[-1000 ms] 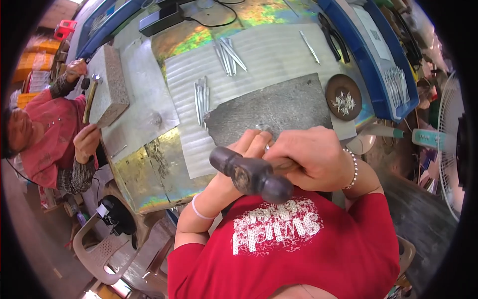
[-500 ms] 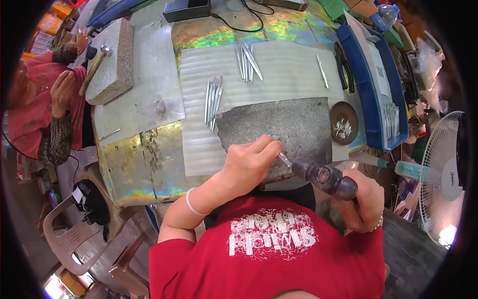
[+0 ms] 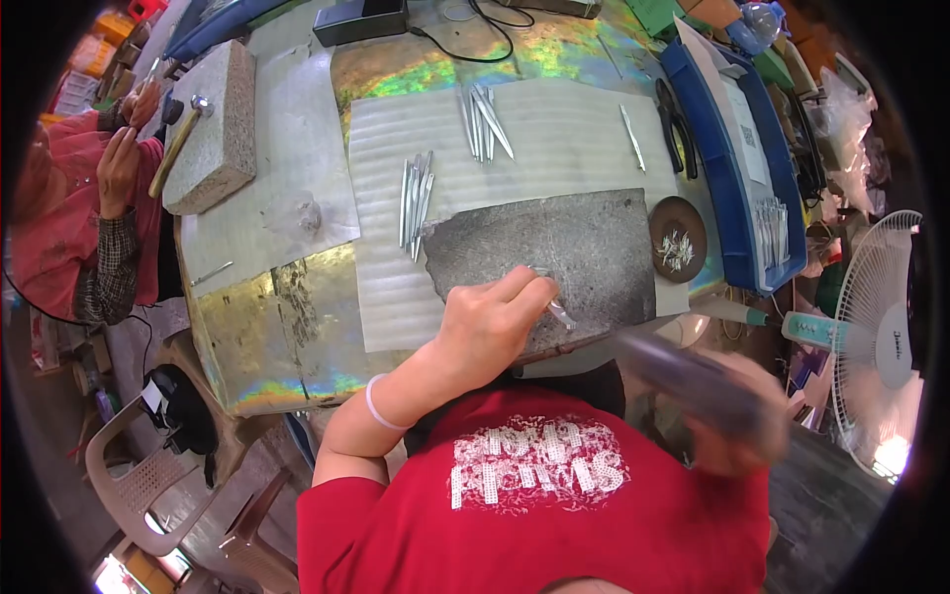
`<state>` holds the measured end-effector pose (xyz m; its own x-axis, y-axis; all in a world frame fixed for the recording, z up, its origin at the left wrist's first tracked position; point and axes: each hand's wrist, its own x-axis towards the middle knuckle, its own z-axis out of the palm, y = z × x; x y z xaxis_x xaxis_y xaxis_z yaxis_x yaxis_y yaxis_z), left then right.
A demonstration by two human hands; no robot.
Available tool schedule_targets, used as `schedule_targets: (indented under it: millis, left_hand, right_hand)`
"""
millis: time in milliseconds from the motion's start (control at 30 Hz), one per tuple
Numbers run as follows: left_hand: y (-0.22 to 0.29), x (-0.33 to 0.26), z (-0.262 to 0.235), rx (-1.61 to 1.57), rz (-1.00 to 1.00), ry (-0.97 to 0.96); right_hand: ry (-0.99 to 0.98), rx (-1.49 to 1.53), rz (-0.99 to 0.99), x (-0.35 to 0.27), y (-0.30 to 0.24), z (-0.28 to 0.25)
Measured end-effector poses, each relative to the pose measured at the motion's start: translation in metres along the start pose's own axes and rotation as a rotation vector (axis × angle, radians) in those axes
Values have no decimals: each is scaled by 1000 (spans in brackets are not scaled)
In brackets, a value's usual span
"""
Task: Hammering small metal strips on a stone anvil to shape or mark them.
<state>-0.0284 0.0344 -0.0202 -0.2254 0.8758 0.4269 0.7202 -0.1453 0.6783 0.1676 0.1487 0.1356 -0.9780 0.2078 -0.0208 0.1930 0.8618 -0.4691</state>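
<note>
My left hand (image 3: 487, 325) is closed over the near edge of a dark grey slab (image 3: 544, 238). From its fingers the shiny end of a thin metal rod (image 3: 562, 315) sticks out toward the right; the fist hides the rest. In my right hand (image 3: 757, 421) is a dark-headed hammer (image 3: 693, 381), smeared by motion, held to the right of the slab and apart from the rod. Slim silver metal rods lie in two bunches (image 3: 416, 206) (image 3: 483, 124) on the white foam sheet (image 3: 396, 307) beyond the slab.
A brown dish (image 3: 677, 211) of small silvery bits sits right of the slab. Black-handled pliers (image 3: 681, 134) and a blue tray (image 3: 727, 223) lie beyond it. At left, a wooden-handled hammer (image 3: 178, 144) leans on a stone block (image 3: 218, 139) near another person. A fan (image 3: 891, 342) stands right.
My right hand and the hammer have swung right and downward, away from the rod. My left hand keeps its grip at the slab. The whole view has shifted slightly.
</note>
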Motion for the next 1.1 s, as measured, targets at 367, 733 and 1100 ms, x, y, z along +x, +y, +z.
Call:
schedule_targets:
  millis: [367, 733, 1100]
  left_hand:
    - [3, -4, -8, -207, -84, 29]
    - [9, -5, -46, -1622, -708, 159]
    - [11, 9, -45, -1277, -745, 108]
  right_hand:
    - [321, 271, 67, 7, 1, 10]
    - [296, -26, 253, 27, 70, 102]
    - [257, 45, 215, 60, 105, 69]
